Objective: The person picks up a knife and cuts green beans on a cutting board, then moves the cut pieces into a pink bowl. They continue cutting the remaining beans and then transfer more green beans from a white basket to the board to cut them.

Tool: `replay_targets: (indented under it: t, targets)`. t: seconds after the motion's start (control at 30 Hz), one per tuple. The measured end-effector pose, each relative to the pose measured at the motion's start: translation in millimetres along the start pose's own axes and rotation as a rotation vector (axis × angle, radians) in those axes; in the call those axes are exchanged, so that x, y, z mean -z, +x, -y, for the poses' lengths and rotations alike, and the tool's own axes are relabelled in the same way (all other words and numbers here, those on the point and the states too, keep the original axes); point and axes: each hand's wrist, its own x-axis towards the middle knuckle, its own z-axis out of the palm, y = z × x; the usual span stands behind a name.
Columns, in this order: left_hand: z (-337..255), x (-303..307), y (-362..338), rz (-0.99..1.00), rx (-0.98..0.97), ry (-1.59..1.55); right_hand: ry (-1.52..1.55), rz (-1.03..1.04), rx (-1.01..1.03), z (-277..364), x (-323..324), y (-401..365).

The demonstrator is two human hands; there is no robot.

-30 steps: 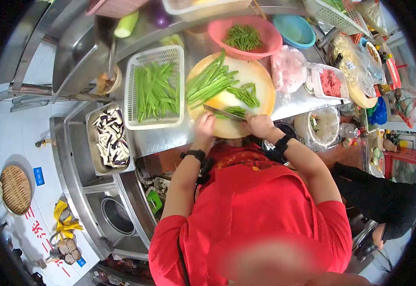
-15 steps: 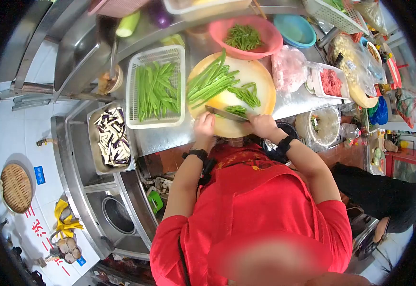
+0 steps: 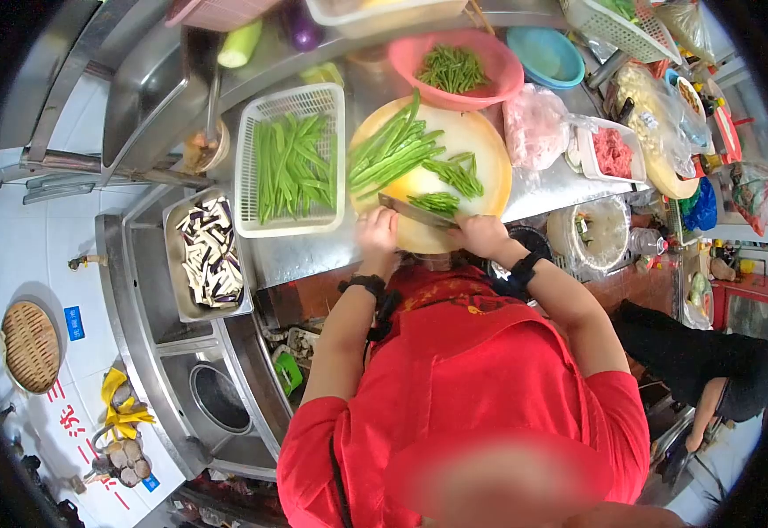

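Observation:
My right hand (image 3: 482, 236) is closed round the handle of a kitchen knife (image 3: 419, 211), its broad blade lying across the near part of a round cutting board (image 3: 492, 145). At the other end of the blade, my left hand (image 3: 377, 231) has its fingers curled in against the knife. Just beyond the blade is a small pile of cut green beans (image 3: 435, 203). Another short bunch (image 3: 459, 176) lies further up, beside long whole green beans (image 3: 397, 158) at the board's left. The undersides of both hands are hidden.
Left of the board stands a white basket (image 3: 338, 194) of green beans, then a metal tray (image 3: 172, 264) of eggplant strips. Behind are a pink bowl (image 3: 511, 75) with cut beans and a blue bowl (image 3: 547, 57). A person in black (image 3: 701, 361) is at the right.
My hands and the knife stay almost in place on the board. The person at the right has shifted, and their arm now shows lower down. The whole view has moved very slightly.

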Motion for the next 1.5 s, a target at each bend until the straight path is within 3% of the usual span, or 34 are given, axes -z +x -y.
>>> replay_targets:
  t: [0.1, 0.2, 0.27, 0.4, 0.57, 0.7, 0.87, 1.07, 1.13, 1.27, 1.5]
  targets:
    - [0.5, 1.0, 2.9, 0.088, 0.053, -0.028, 0.069, -0.024, -0.034, -12.9, 9.3, -8.6]
    - [11.6, -2.4, 9.4, -0.001, 0.094, 0.038, 0.116, -0.004, -0.103, -11.9, 21.8, -14.6]
    - [19.7, 1.8, 18.6, 0.095, 0.118, 0.038, 0.090, 0.032, 0.017, -13.5, 17.3, -17.5]
    - [21.8, 6.1, 43.2, 0.108, -0.040, 0.123, 0.067, 0.076, 0.020, -11.9, 7.7, -14.5]
    - [16.4, 4.7, 56.1, 0.258, 0.023, 0.228, 0.103, -0.009, -0.168, -25.3, 17.1, -16.6]
    - [18.8, -2.6, 56.7, 0.230, -0.009, 0.227, 0.071, -0.015, -0.203, -32.3, 19.4, -21.3]
    - [23.8, 3.0, 43.2, 0.230, 0.150, 0.045, 0.121, -0.045, -0.252, -34.0, 5.8, -22.8]
    - [41.2, 22.2, -8.3, 0.112, -0.027, 0.079, 0.141, -0.096, -0.256, -37.1, 8.4, -26.1]
    - [47.9, 29.0, -12.0, 0.177, -0.249, 0.108, 0.123, -0.089, -0.260, -38.7, 10.4, -23.2]
    - [39.5, 33.3, -6.2, 0.263, -0.229, 0.185, 0.084, -0.104, -0.239, -39.5, 5.1, -20.5]
    - [25.4, 25.3, 2.0, 0.260, -0.288, 0.037, -0.009, -0.123, -0.135, -43.9, -0.1, -22.0]
